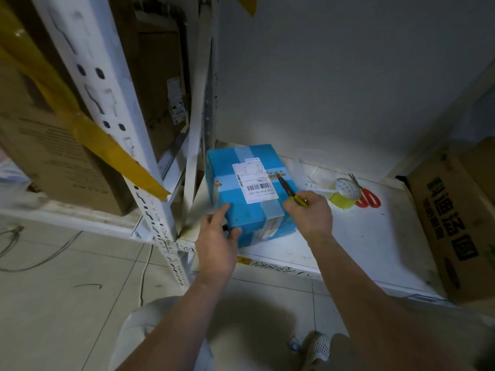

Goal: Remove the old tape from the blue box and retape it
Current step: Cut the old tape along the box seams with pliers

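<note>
A storeroom or small warehouse. White slotted steel racking (150,167) holds taped brown cartons (48,145) with printed labels, and another carton (455,218) sits on a low white shelf (361,245). The floor (67,290) is pale tile and the wall (334,76) bare.

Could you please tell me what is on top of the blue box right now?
On the blue box lie crossed strips of clear tape and a white shipping label; the cutter in the right hand points over it. The box's contents are hidden.
</note>
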